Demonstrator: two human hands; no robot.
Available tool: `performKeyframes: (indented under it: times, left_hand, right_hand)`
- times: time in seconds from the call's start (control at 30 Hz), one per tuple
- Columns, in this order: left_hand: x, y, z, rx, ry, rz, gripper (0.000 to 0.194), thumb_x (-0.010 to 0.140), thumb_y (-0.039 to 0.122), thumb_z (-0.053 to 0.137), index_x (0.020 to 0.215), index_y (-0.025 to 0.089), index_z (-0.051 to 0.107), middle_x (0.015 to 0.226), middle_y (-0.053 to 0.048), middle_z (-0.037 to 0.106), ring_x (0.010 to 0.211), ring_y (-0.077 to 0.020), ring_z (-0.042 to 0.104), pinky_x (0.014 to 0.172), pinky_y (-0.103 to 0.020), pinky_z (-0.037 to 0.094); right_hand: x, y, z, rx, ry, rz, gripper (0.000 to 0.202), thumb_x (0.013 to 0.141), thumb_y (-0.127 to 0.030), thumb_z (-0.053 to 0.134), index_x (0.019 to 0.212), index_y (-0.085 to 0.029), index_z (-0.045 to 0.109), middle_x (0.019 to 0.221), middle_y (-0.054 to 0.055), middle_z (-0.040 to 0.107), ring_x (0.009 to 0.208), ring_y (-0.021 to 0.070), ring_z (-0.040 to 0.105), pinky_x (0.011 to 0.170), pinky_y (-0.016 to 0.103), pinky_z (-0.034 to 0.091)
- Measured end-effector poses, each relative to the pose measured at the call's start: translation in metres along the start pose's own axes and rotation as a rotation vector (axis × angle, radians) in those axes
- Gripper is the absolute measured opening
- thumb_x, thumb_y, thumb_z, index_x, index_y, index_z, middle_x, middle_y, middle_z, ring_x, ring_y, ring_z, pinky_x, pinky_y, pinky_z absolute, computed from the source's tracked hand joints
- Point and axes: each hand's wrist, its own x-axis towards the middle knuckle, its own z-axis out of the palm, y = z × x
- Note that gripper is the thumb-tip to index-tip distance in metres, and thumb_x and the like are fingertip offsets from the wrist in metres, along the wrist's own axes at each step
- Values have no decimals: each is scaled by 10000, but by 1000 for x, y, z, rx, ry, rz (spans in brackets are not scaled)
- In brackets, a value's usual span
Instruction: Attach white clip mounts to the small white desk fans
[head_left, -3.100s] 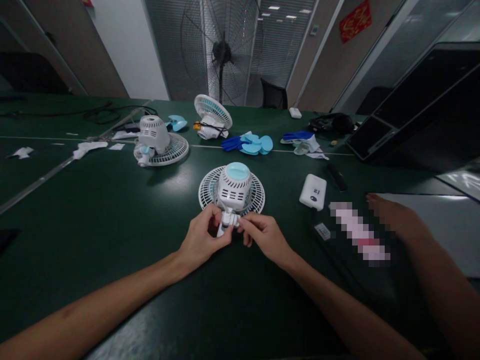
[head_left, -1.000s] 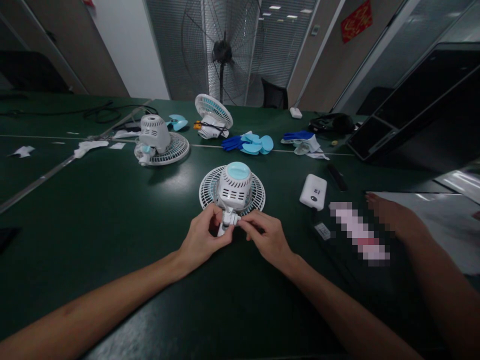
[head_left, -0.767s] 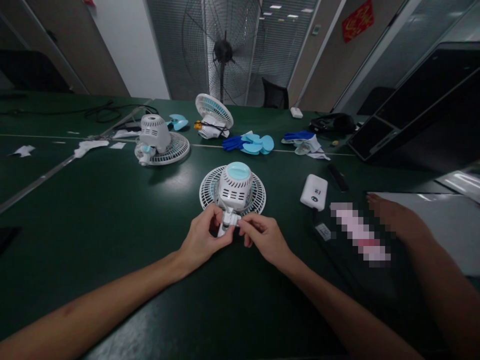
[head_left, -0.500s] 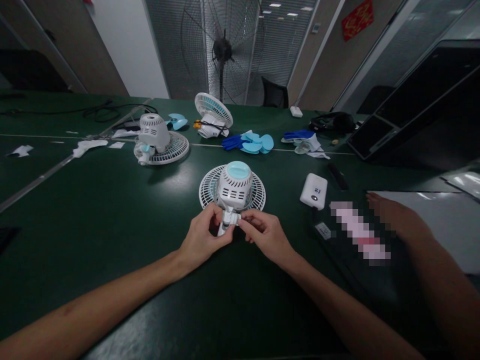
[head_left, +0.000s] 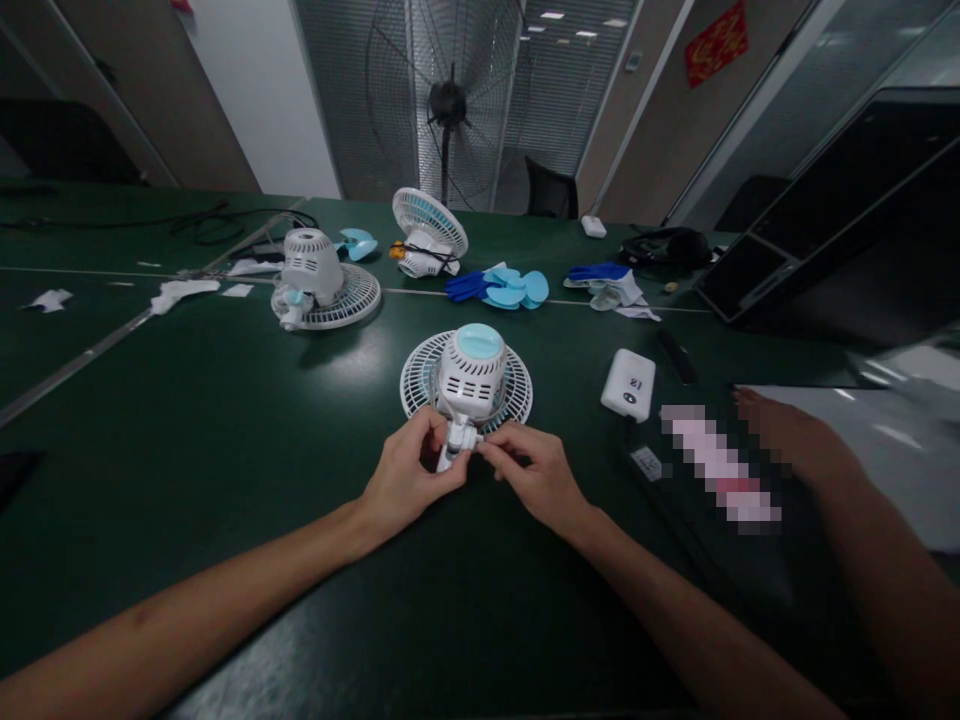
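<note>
A small white fan [head_left: 471,378] with a light-blue cap lies grille-down on the dark green table, motor housing upward. Its white neck joint [head_left: 460,436] points toward me. My left hand [head_left: 405,468] is closed around this joint, thumb and fingers pinching it from the left. On the other side, my right hand [head_left: 536,472] has its thumb and forefinger pinched at a small white part [head_left: 479,439] sticking out of the joint. The fingertips partly hide that part, so its exact kind is unclear.
Behind stand a second fan [head_left: 311,275], a third fan [head_left: 429,235], blue fan blades [head_left: 514,288] and gloves [head_left: 611,285]. To the right are a white power bank [head_left: 628,385], a pixelated patch and another person's arm [head_left: 862,500] beside a whiteboard-like panel [head_left: 892,440].
My right fingertips have shifted slightly at the joint, and more of the small white part shows between them and the joint. My left hand keeps its grip.
</note>
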Motion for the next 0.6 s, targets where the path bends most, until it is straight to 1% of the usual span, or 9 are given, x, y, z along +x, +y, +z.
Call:
performKeyframes:
  times: [0.1,0.17,0.23,0.27,0.33,0.4,0.47,0.53,0.6]
  left_hand:
    - [0,-1,1,4,0,6,260,886,258,720,869,211,465,771,39,506,660,-121,490,589,-225,401]
    - [0,-3,1,14,6,11,258,878,249,722,877,211,467,772,39,505,661,-121,488,589,-224,401]
    - [-1,-3,2,29,16,15,256,872,242,724,877,210,470,776,39,505,663,-120,490,591,-224,402]
    - [-1,-3,2,34,21,16,254,871,240,724,876,209,472,779,38,505,664,-120,492,592,-225,403]
    - [-1,-3,2,34,23,13,252,872,239,725,877,208,475,785,37,508,667,-119,496,596,-226,405]
    - [0,-1,1,24,19,11,254,872,238,727,880,207,475,790,37,512,666,-116,495,598,-227,403]
    - [0,0,1,16,15,13,255,874,237,727,876,206,474,788,38,512,665,-114,492,598,-226,399]
    - [0,0,1,10,14,13,254,875,237,725,870,205,473,784,40,509,664,-112,488,597,-226,395]
    - [0,0,1,9,20,11,250,876,238,721,870,204,473,784,41,505,664,-111,486,598,-226,392]
  right_hand:
    - [0,-2,5,290,-77,259,309,965,-459,677,820,-186,688,632,-26,622,523,112,593,499,229,468]
    - [0,-6,8,477,-125,407,354,950,-504,679,804,-182,667,638,-29,617,501,97,579,455,202,445]
    - [0,-10,8,568,-157,485,371,948,-527,668,824,-178,665,699,-15,638,500,92,578,429,196,436]
    - [-1,-11,7,557,-151,491,360,951,-527,663,861,-179,672,737,-6,653,505,95,585,420,201,441]
    - [-2,-11,4,384,-74,390,308,942,-492,688,996,-188,692,828,14,685,533,109,610,433,224,470]
    - [-3,-8,-2,82,30,144,301,925,-404,739,1152,-213,689,943,36,714,609,123,643,516,254,522]
    - [-3,-5,-8,-155,36,-113,263,943,-333,737,1184,-234,699,1037,53,727,696,134,666,618,278,554]
    - [-2,-2,-12,-248,30,-252,217,972,-306,712,1175,-232,710,1060,60,734,741,143,680,653,280,559]
    - [-1,-1,-12,-264,49,-299,205,982,-305,704,1169,-222,716,1042,62,743,771,155,690,676,286,564]
